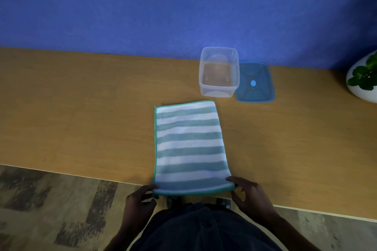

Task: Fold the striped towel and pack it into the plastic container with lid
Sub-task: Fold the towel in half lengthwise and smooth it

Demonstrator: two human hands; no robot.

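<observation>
The striped towel (189, 146), green and white with a teal hem, lies on the wooden table (81, 108) as a long folded rectangle reaching from the near edge towards the back. My left hand (140, 199) pinches its near left corner and my right hand (248, 193) pinches its near right corner, both at the table's front edge. Beyond the towel's far end stands the clear plastic container (219, 72), open with nothing in it. Its blue lid (255, 82) lies flat on the table, touching the container's right side.
A white pot with a green plant (365, 79) sits at the far right of the table. A blue wall (183, 6) runs along the table's back edge. Patterned floor (51, 210) shows below the front edge, and my dark clothing fills the bottom middle.
</observation>
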